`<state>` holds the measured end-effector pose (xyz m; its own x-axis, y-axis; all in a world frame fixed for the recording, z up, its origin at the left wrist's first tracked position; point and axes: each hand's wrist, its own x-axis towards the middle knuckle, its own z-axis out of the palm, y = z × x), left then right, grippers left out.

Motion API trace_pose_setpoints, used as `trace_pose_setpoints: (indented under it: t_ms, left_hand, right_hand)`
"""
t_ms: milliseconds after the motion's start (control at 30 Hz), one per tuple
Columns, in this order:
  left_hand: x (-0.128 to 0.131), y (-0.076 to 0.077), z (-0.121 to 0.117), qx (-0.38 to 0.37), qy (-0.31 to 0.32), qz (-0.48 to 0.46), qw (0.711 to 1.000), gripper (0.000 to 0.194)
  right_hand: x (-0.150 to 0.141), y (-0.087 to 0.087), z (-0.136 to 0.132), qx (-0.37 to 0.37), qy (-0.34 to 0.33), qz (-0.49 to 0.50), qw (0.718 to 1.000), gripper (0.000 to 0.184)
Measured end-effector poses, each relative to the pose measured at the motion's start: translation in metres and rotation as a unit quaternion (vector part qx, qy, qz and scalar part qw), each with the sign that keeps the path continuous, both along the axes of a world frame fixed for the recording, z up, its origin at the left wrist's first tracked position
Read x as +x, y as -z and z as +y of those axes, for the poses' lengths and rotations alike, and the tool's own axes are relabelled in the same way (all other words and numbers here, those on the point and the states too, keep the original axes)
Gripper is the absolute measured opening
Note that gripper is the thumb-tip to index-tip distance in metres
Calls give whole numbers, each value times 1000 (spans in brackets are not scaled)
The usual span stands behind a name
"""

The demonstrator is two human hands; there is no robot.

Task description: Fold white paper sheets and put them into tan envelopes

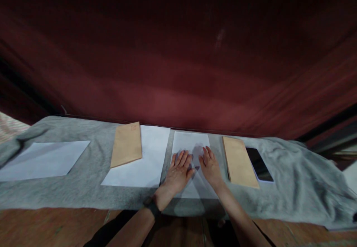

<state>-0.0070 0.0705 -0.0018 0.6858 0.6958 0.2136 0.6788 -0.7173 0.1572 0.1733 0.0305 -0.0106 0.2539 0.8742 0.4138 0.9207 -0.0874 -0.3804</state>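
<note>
A white sheet of paper [189,139] lies on the grey cloth in front of me. My left hand [178,171] rests flat on its left side, fingers stretched forward. On the sheet's right side is my right hand [210,166], its fingers extended and slightly bent, holding nothing I can see. Left of this sheet, a brown envelope [126,145] with small red print overlaps another white sheet [150,165]. To the right of my right hand lies a stack of brown envelopes [241,161], touching a dark-screened phone [260,164].
Another white sheet [47,159] lies at the far left of the grey cloth [92,193], which is rumpled at both ends. A dark red upright surface [178,72] stands directly behind the cloth. Below the near edge is a brown tiled floor [55,224].
</note>
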Motion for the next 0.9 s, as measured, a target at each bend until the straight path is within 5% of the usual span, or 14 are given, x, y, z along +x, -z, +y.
trace_pose_setpoints:
  t_ms: [200,733,900]
  left_hand:
    - [5,13,0,21,8,21,1000,54]
    - [-17,13,0,11,-103,6,995,59]
    - [-7,12,-21,41,-38,-22,998,60]
  right_hand:
    - [-38,12,2,-65,-107,-37,991,50]
    - [-8,29,-23,-16,28,-79,996,63]
    - [-19,18,-33,-30,-15,-64,997,60]
